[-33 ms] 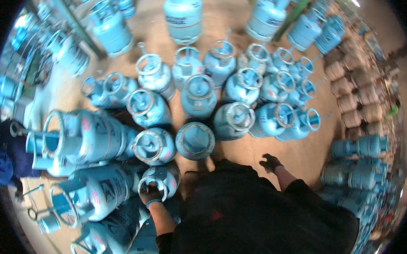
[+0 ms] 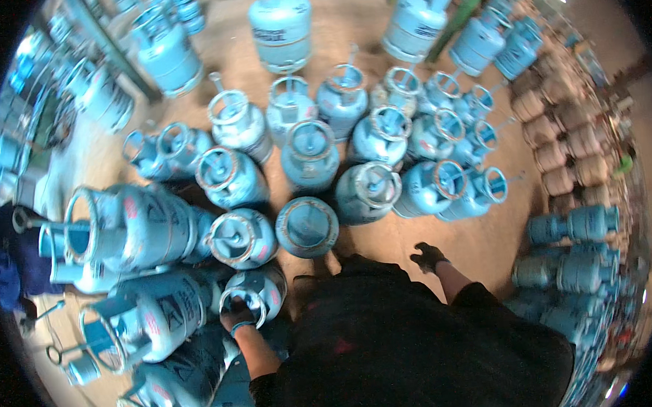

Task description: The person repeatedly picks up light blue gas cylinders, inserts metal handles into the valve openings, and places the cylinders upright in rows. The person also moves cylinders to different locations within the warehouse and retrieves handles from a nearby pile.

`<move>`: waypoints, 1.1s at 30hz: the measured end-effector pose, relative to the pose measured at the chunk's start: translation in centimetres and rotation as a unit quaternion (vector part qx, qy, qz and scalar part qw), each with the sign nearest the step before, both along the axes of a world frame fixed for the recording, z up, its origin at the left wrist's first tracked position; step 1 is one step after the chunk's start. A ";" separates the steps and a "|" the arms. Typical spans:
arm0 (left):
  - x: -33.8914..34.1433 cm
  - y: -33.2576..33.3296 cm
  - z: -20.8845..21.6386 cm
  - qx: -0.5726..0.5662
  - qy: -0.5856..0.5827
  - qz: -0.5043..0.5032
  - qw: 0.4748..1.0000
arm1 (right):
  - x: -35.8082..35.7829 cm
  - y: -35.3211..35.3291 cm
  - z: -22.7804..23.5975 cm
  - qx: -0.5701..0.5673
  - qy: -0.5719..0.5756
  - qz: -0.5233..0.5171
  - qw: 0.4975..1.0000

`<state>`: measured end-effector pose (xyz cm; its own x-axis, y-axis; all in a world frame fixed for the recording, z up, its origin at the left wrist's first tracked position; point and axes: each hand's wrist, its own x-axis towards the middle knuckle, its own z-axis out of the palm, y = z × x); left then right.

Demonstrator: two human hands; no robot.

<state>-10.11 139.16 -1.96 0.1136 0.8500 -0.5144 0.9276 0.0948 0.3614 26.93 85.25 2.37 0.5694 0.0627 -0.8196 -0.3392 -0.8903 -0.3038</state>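
My left hand [image 2: 237,313], in a dark glove, is closed on the ring-shaped collar of a small blue gas cylinder [image 2: 272,289] beside my left leg; part of the fingers is hidden inside the collar. To the right of my body, my right hand [image 2: 428,257] hangs in a dark glove, fingers apart and somewhat curled, with nothing in it. Just ahead of the held cylinder stands another blue gas cylinder [image 2: 263,245] with a rusty collar. An upright cylinder [image 2: 309,253] with a round rusty rim is in front of my legs.
Several blue cylinders stand in a cluster ahead, including a scuffed one [image 2: 363,210]. Large cylinders [image 2: 166,219] crowd my left side. A person in dark clothing [image 2: 30,256] is at the far left. Stacked brownish cylinders [image 2: 554,129] line the right, near a green post [image 2: 464,16].
The view has shifted slightly, so most cylinders ahead appear a little farther left. My left hand stays at the same collar, and my right hand remains free.
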 end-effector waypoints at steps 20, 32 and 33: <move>-8.9 -1.6 -1.7 0.056 0.126 -0.341 0.930 | 0.8 -3.1 -4.2 0.061 -0.038 0.035 0.997; -9.4 2.7 1.7 -0.053 0.191 -0.341 0.919 | 5.9 1.4 -0.7 0.093 -0.010 0.000 0.996; -10.4 2.3 1.6 -0.051 0.176 -0.298 0.937 | 6.0 1.7 -0.7 0.062 -0.034 0.005 0.997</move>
